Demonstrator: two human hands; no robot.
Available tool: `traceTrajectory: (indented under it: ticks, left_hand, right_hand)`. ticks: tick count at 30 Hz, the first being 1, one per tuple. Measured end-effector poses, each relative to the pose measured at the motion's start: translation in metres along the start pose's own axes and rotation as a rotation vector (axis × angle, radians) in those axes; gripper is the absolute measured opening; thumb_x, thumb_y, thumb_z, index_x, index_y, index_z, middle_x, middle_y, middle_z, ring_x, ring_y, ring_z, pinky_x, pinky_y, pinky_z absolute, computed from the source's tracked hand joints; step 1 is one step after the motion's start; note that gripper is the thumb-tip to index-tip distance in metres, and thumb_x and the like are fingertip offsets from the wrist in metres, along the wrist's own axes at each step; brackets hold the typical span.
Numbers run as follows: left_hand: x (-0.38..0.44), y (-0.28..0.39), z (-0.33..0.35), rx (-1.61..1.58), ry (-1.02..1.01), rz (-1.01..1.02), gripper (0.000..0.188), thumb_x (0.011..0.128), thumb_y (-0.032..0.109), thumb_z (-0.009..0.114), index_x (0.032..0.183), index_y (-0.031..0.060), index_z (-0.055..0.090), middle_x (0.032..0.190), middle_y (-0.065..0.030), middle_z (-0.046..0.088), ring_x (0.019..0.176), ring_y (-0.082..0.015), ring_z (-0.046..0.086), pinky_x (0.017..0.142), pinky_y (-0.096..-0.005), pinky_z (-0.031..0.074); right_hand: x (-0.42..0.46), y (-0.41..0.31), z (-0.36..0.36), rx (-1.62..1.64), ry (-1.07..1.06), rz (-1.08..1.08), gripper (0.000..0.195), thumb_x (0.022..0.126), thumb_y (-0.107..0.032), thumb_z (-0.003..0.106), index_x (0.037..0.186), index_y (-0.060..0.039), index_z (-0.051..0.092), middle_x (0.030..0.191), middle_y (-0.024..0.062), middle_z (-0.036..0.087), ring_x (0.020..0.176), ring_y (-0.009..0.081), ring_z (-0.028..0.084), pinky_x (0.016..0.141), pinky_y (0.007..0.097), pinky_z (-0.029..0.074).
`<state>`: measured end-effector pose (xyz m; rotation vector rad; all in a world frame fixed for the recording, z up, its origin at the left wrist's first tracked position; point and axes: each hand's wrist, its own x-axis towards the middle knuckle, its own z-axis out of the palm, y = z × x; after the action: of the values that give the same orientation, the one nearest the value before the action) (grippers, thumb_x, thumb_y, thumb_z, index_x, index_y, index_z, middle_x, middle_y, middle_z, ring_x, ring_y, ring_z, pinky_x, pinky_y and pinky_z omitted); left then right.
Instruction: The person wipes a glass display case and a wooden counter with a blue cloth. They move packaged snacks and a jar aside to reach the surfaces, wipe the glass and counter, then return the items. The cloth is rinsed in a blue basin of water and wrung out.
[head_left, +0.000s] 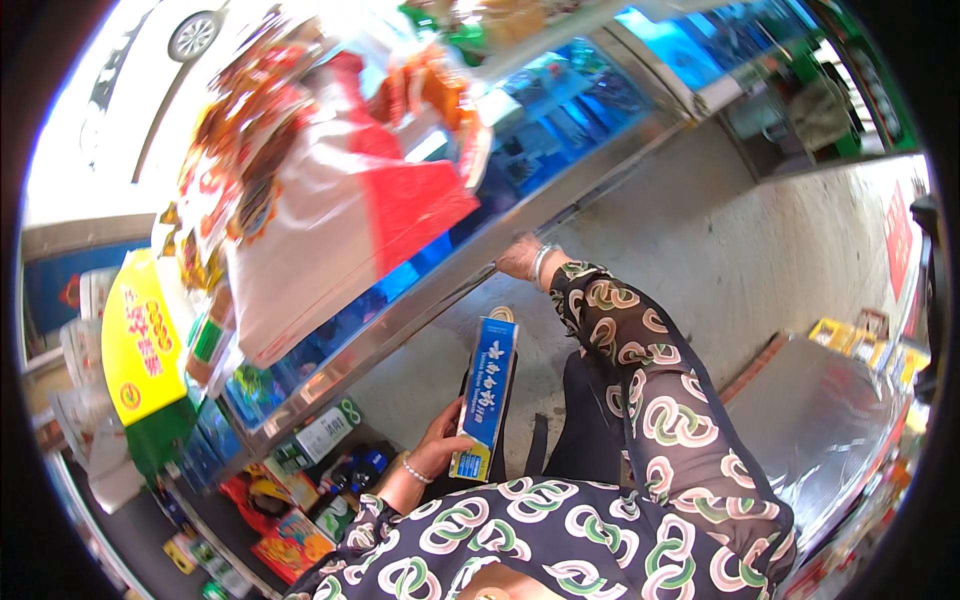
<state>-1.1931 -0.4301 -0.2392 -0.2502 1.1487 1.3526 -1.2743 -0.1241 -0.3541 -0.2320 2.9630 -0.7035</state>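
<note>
My left hand holds a blue toothpaste box by its lower end, thumb across the front. The long box bears writing and is tilted slightly in front of my lap. My right hand, with a silver bangle at the wrist, is at the metal edge of a glass display counter. Its fingertips are hard to make out, so whether they grip the edge is unclear. On the counter, left of my right hand, stands a big white and red bag, blurred.
Shiny snack packets crowd behind the bag. A yellow and green sign hangs at the left. Boxed goods are stacked low on the left. At right is a silver-covered surface with yellow packs behind it. Concrete floor shows below.
</note>
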Motion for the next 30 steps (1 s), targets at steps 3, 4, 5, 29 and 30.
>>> traceTrajectory:
  ticks: [3, 4, 5, 29, 30]
  left_hand:
    - [0.0, 0.017, 0.013, -0.007, -0.003, -0.024, 0.071, 0.06, 0.012, 0.063, 0.124, 0.0019, 0.034, 0.111, -0.0171, 0.052, 0.102, -0.0294, 0.054, 0.088, -0.0379, 0.043]
    - [0.002, 0.023, 0.015, 0.008, -0.023, -0.035, 0.07, 0.059, 0.011, 0.063, 0.123, 0.0016, 0.035, 0.11, -0.0173, 0.052, 0.102, -0.0297, 0.054, 0.087, -0.0379, 0.044]
    - [0.005, 0.027, 0.016, 0.023, -0.043, -0.045, 0.069, 0.059, 0.011, 0.062, 0.123, 0.0013, 0.035, 0.11, -0.0176, 0.052, 0.101, -0.0299, 0.054, 0.086, -0.0379, 0.045]
    - [0.128, 0.092, 0.072, 0.156, 0.011, 0.18, 0.069, 0.064, 0.0, 0.06, 0.126, -0.0003, 0.031, 0.113, -0.014, 0.051, 0.099, -0.025, 0.055, 0.086, -0.0358, 0.045]
    - [0.136, 0.1, 0.075, 0.183, -0.011, 0.173, 0.071, 0.065, -0.001, 0.061, 0.128, 0.0019, 0.028, 0.107, -0.0126, 0.053, 0.093, -0.0235, 0.056, 0.08, -0.0357, 0.048]
  right_hand:
    - [-0.037, 0.03, 0.002, 0.016, 0.446, 0.072, 0.023, 0.067, -0.007, 0.049, 0.083, -0.0072, 0.064, 0.094, 0.0127, 0.055, 0.088, 0.0286, 0.051, 0.079, 0.0367, 0.042]
    - [-0.048, 0.038, -0.004, 0.09, 0.419, 0.201, 0.022, 0.068, -0.006, 0.049, 0.084, -0.0085, 0.064, 0.086, 0.0113, 0.054, 0.085, 0.028, 0.051, 0.077, 0.0367, 0.043]
    - [-0.059, 0.044, -0.008, 0.107, 0.436, 0.322, 0.022, 0.067, -0.004, 0.051, 0.085, -0.0076, 0.064, 0.088, 0.0129, 0.054, 0.087, 0.0301, 0.051, 0.076, 0.0379, 0.042]
    - [-0.166, -0.029, 0.023, 1.701, 0.293, 0.674, 0.046, 0.076, -0.022, 0.062, 0.115, -0.0028, 0.05, 0.106, 0.0078, 0.056, 0.095, 0.013, 0.051, 0.083, 0.0264, 0.042]
    - [-0.163, -0.031, 0.016, 1.742, 0.298, 0.653, 0.045, 0.076, -0.023, 0.062, 0.115, -0.0023, 0.05, 0.106, 0.008, 0.056, 0.095, 0.013, 0.052, 0.083, 0.0261, 0.042]
